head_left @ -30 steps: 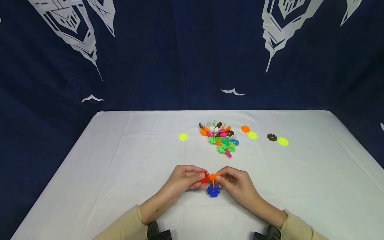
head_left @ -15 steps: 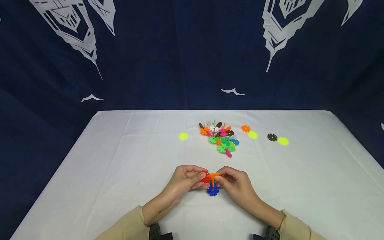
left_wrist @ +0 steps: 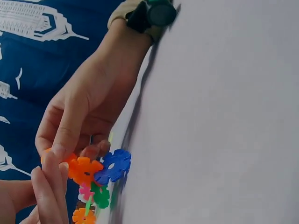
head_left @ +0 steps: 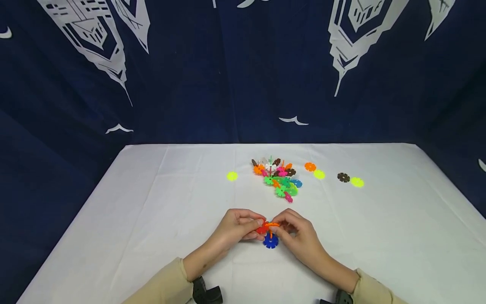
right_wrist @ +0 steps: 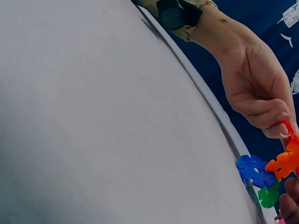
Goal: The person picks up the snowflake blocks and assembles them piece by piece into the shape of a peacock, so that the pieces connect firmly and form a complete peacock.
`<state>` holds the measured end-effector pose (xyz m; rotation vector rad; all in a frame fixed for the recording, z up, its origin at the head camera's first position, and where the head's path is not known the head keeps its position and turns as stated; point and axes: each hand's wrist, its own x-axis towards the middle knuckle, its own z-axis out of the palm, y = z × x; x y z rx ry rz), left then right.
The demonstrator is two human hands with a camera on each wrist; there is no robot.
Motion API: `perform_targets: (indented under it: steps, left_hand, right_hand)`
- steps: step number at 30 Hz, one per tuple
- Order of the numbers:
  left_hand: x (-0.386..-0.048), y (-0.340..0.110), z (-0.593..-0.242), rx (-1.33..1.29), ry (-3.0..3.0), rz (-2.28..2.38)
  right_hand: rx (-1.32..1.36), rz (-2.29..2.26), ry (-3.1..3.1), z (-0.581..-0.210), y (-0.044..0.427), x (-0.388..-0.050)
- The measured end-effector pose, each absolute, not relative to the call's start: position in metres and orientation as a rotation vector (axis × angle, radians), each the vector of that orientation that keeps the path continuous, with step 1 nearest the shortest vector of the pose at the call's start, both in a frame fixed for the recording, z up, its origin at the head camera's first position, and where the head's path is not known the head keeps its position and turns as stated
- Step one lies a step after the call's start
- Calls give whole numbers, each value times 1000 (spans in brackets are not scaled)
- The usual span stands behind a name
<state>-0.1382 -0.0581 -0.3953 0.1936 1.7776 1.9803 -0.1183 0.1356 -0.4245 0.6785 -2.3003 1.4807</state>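
Close together above the white table, both hands hold a small joined group of notched plastic snowflake discs. My left hand (head_left: 237,228) pinches the red snowflake disc (head_left: 262,229) between thumb and fingers. My right hand (head_left: 299,232) pinches an orange snowflake disc (head_left: 274,224), seen nearly edge-on and meeting the red one. Below them, a second orange disc (left_wrist: 85,171) shows in the left wrist view, joined to a blue snowflake disc (head_left: 271,241). Fingers partly cover the red and upper orange discs, so how far they interlock cannot be told.
Behind the hands lies a heap of many-coloured snowflake discs (head_left: 281,179) on the white tablecloth (head_left: 171,236). A yellow disc (head_left: 232,176) lies left of it. To its right are an orange disc (head_left: 310,166), a brown disc (head_left: 343,177) and two yellow ones. A dark blue curtain (head_left: 228,84) hangs behind.
The head view has tipped up slightly. The held orange disc has turned flatter and the red one has tilted, both hands keeping their pinch at nearly the same place.
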Motion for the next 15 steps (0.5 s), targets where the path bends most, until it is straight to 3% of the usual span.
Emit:
perform_targets:
  steps: [5, 11, 15]
  left_hand:
    - [-167, -56, -399, 253, 1938, 1932]
    - [-226, -41, -403, -22, 1934, 2000]
    - [-245, -28, -402, -84, 1854, 1974]
  right_hand:
    - [594, 1576, -2260, -411, 133, -115]
    - [510, 1690, -2247, -393, 130, -108]
    - [496, 1708, -2231, -394, 131, -108]
